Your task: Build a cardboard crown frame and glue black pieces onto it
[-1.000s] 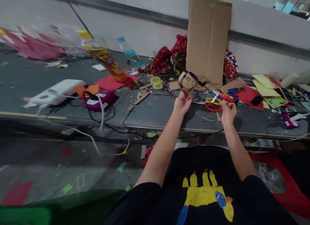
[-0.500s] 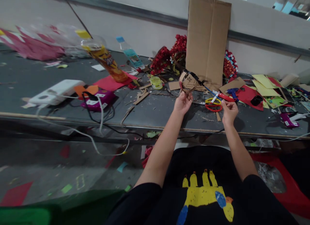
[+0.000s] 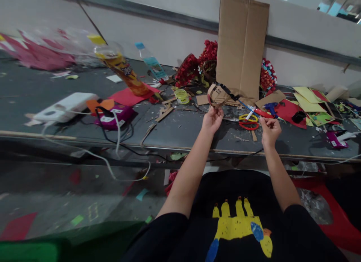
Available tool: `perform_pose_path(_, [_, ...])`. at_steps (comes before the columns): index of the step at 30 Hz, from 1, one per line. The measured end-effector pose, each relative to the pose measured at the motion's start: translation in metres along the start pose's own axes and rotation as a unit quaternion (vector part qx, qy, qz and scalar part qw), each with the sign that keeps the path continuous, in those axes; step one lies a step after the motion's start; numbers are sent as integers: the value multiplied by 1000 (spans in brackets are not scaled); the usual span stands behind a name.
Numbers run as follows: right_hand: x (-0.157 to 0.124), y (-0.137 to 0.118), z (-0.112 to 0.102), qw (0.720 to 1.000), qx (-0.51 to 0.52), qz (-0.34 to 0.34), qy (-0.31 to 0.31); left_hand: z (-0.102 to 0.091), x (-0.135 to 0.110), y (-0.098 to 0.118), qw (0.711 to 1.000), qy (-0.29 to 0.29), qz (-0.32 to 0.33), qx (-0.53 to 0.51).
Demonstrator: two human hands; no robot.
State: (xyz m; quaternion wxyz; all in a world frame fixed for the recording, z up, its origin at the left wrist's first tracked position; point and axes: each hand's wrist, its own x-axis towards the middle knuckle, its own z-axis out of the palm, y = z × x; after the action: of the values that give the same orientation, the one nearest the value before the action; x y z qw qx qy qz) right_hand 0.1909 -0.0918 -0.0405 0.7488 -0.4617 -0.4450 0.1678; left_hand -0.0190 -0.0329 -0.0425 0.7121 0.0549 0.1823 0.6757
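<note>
My left hand (image 3: 213, 121) is closed on a curved cardboard strip (image 3: 218, 92), held above the table. Printed digits show on the strip, and a dark, shiny edging runs along its top. My right hand (image 3: 270, 131) is pinched a short way to the right, thumb against fingers. Whatever it may hold is too small to make out. Between the hands lie scissors (image 3: 248, 124) with yellow and red handles. Just beyond the right fingertips are a red object (image 3: 263, 112) and a thin blue stick (image 3: 245, 106).
A tall cardboard sheet (image 3: 239, 44) leans on the wall. On the left stand a snack-labelled bottle (image 3: 124, 68), a blue-capped bottle (image 3: 153, 62) and a white power strip (image 3: 66, 108) with trailing cables. A small yellow tub (image 3: 182, 96) sits among scraps. Coloured papers (image 3: 310, 100) lie right.
My right hand has shifted slightly right, away from the cardboard strip. The strip has turned a little in my left hand, which has moved slightly left.
</note>
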Motion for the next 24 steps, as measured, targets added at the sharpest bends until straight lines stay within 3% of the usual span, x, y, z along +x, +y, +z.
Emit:
perform_pose_path(5, [7, -4, -13, 999, -22, -45, 5, -3, 3, 0, 1000, 9, 2, -13])
perform_pose_path(12, [24, -17, -28, 989, -88, -104, -49, -4, 4, -1, 1000, 0, 3, 25])
perform_pose_path(24, [35, -21, -26, 981, -116, -137, -78, -5, 3, -1, 999, -1, -10, 51])
